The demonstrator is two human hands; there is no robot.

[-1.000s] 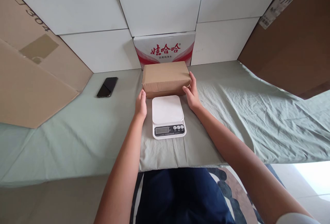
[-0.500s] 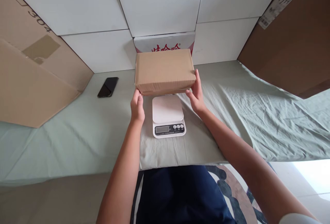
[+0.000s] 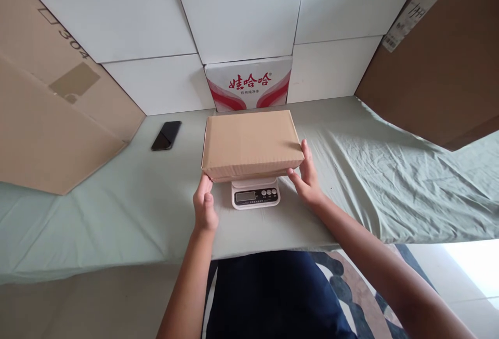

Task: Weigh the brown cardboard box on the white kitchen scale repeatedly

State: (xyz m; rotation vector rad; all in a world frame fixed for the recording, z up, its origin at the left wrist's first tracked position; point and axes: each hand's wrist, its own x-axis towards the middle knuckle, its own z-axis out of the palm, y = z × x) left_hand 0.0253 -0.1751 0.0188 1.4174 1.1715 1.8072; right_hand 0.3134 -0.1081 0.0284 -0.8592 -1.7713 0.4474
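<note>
A closed brown cardboard box is held between both hands over a white kitchen scale. My left hand grips the box at its near left corner, fingers partly hidden beneath it. At the near right corner, my right hand has its thumb in front and its fingers along the side. The box covers most of the scale's plate, leaving the dark display and round buttons in sight. Whether the box touches the plate I cannot tell.
Left of the box lies a black phone on the pale green cloth. Behind stands a white carton with red lettering against white panels. Large cardboard boxes flank the cloth at left and right.
Both hands have brought the box nearer to me and over the scale's plate, hiding most of it. More of the red-lettered carton behind now shows.
</note>
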